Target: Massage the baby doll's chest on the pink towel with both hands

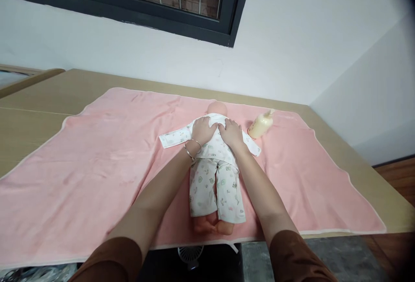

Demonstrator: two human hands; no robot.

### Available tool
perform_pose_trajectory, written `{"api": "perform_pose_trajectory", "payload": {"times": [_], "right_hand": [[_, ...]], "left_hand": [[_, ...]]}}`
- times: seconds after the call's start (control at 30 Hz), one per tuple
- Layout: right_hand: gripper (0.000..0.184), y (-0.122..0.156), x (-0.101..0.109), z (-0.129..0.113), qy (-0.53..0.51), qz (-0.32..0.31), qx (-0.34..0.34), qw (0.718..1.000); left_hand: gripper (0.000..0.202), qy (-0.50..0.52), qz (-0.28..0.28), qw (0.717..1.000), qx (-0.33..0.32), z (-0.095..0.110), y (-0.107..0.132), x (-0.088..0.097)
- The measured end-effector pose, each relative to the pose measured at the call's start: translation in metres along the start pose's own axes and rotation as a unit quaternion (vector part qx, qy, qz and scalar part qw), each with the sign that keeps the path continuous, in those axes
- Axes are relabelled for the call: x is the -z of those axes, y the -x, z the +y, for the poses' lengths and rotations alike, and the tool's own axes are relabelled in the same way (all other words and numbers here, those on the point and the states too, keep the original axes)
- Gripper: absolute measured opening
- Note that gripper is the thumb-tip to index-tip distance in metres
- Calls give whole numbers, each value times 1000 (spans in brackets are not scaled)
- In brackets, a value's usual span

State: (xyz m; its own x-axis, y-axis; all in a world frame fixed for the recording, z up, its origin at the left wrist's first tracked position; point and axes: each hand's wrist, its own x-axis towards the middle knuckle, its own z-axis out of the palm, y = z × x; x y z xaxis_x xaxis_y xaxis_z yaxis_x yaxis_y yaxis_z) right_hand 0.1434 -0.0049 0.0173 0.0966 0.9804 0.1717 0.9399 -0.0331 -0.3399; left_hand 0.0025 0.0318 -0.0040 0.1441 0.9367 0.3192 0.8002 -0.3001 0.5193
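A baby doll in a white printed top and trousers lies on a pink towel, head toward the wall, feet at the near table edge. My left hand, with a bangle at the wrist, rests on the doll's chest on the left side. My right hand lies beside it on the chest's right side. Both hands press flat on the garment near the collar, fingers together and stretched out, holding nothing.
A cream-coloured bottle lies tilted on the towel just right of the doll's shoulder. The wooden table extends left and right; a white wall and a dark-framed window stand behind it. A small fan sits below the table's near edge.
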Motion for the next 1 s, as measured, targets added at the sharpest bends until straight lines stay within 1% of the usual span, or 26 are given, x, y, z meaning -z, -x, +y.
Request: {"api": "perform_pose_trajectory", "payload": {"times": [0.13, 0.23, 0.33, 0.4, 0.47, 0.53, 0.63, 0.7, 0.73, 0.8, 0.9, 0.97, 1.0], "right_hand": [[54, -1, 1, 0, -4, 10, -4, 1000], [53, -3, 1, 3, -10, 11, -5, 1000], [52, -4, 0, 4, -6, 10, 0, 1000], [52, -3, 1, 2, 5, 3, 0, 1000], [52, 2, 4, -5, 24, -10, -3, 1000], [50, 9, 9, -14, 48, -22, 0, 999], [49, 20, 17, -27, 79, -22, 32, 996], [48, 23, 21, -28, 86, -25, 51, 995], [47, 21, 23, -26, 84, -28, 54, 995], [47, 14, 22, -17, 69, -42, 44, 996], [58, 3, 17, -2, 39, -64, 9, 997], [62, 1, 14, 0, 37, -61, -4, 997], [60, 3, 14, -2, 45, -53, -2, 998]], "left_hand": [[55, -2, -5, 1000, 7, 0, -2, 0], [55, -7, -7, 1000, 10, -1, -3, -1], [53, -8, -8, 1000, 1, -3, -4, 0], [53, -11, -14, 1000, -6, -3, -3, 3], [49, -26, -25, 999, -17, 2, -1, 10], [42, -61, -39, 997, -35, 12, 3, 19], [34, -133, -51, 988, -59, 29, 12, 29], [33, -159, -52, 984, -65, 35, 17, 30], [34, -159, -51, 984, -62, 36, 18, 30], [36, -141, -46, 988, -35, 32, 17, 27], [46, -107, -53, 993, 20, 23, 12, 23], [47, -108, -57, 992, 25, 21, 11, 22], [44, -115, -55, 992, 15, 21, 11, 22]]}}
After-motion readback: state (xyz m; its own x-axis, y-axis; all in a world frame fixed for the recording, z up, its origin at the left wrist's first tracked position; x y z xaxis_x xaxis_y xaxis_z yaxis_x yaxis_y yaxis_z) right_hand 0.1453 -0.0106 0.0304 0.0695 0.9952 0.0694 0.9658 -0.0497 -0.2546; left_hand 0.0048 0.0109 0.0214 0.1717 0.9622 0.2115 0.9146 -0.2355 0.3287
